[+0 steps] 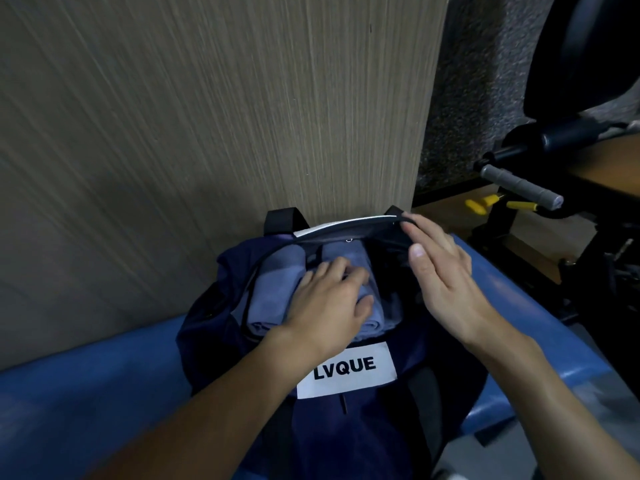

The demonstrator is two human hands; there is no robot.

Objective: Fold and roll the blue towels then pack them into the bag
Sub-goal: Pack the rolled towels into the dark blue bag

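- Navy bag [349, 434] sits on a blue padded bench [86, 382], against a wood-grain panel [207, 116]; mouth open, white label [346, 370] facing the camera.
- Blue towels [273, 289] lie inside the bag, rolled, side by side at the left of the opening.
- Left hand [325, 306] rests flat on the nearer roll, fingers loosely apart across its top, thumb along its side.
- Right hand [440, 271]: fingers straight and close together, tips touching the far rim of the opening; thumb held apart. Whether it pinches the rim, cannot tell.
- Handling judgement: towels light, soft, compressible, and rolls likely loosen if lifted by one edge. Best held around the middle of the roll, palm pressing down.
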